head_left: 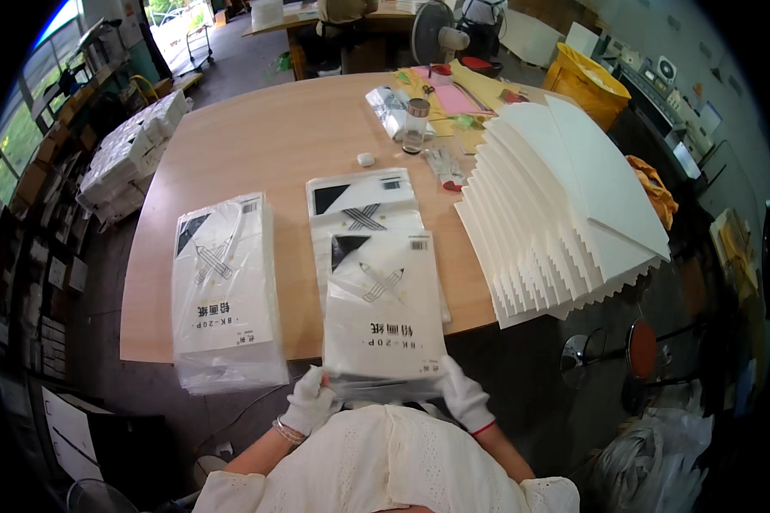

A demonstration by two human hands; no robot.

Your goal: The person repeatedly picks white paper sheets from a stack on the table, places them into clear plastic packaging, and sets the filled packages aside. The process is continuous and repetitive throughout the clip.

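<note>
A bagged paper pack (381, 308), white with a dark corner and a crossed-pencils print, is in front of me. Its near end, with a loose clear plastic edge, overhangs the table. My left hand (310, 403), in a white glove with bare fingertips, grips the near left corner. My gloved right hand (466, 398) has hold of the near right corner, its fingers partly hidden. Beneath the pack's far part lies a pile of printed plastic bags (364, 190). To the left stands a tall stack of similar bagged packs (222, 282), its plastic ends hanging past the table edge.
Fanned stacks of white paper (539, 197) cover the table's right side. Farther back are a lidded glass jar (415, 126), a spare glove (445, 167), a small white lump (365, 159) and scissors (427, 90). A round stool (641, 349) stands to the right.
</note>
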